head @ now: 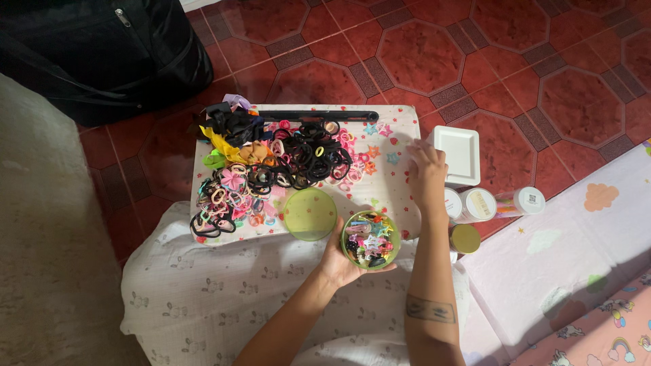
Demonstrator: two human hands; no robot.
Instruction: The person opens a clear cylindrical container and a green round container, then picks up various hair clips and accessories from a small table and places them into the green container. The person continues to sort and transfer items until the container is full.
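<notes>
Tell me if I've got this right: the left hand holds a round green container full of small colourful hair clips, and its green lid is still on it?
Not quite. In the head view the left hand holds the round green container open; its round green lid lies apart on the small table.

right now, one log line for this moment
left hand: holds round green tub of clips | right hand: on small table, near star clips | green lid: off

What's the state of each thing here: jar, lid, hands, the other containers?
Round green jar: open, full of small clips, held by left hand.
Green lid: off, flat on the small table.
Right hand: on the table, grip unclear.
White square box: closed.
Black bag: zipped shut.
</notes>
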